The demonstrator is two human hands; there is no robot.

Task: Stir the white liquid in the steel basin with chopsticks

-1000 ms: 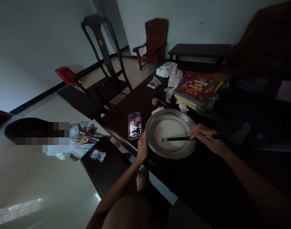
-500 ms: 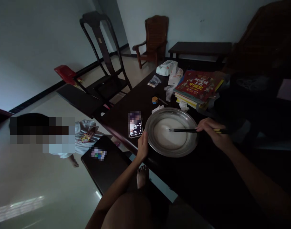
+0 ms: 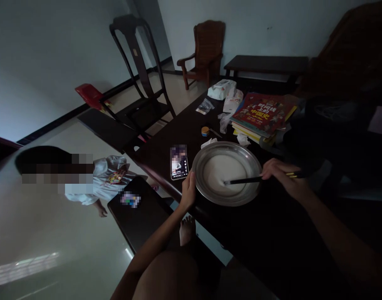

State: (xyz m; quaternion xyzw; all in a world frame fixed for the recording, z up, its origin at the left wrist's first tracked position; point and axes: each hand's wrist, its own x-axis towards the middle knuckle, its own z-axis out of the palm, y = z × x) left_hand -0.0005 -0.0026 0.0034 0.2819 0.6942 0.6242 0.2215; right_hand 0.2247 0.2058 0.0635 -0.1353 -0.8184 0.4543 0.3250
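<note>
Clock faces are centred on the metal basin (image 3: 231, 201), which sits on the dark bench (image 3: 158, 150). We read the step in hand as working the whitish contents (image 3: 217, 166) with the brush (image 3: 244, 180): tip down in them, just toward 6 from centre, handle out over the rim at 3. Our right hand (image 3: 280, 175) has its fingers pinched round the handle. Our left hand (image 3: 188, 191) is on the rim between 8 and 9; the basin blocks its lower fingers, so we can't tell if they grip or only brace. Next move, our judgement: hold the basin planted with the left, bristles low, no slop over the rim. The phone (image 3: 179, 168) lies lit just beside the left hand, toward 10, so splashes matter. Small jar (image 3: 205, 131) at 11, book stack (image 3: 262, 114) at 1, both near. Hard to make out: contents look liquid, but depth and thickness don't read; bristles blurred; handle's tail end fades into shadow; dark heap (image 3: 325, 141) between 2 and 3 mostly unreadable; phone's upper screen pixelated; other person (image 3: 106, 177), far out at 9, has the head masked; our right forearm runs into black at 4.
</note>
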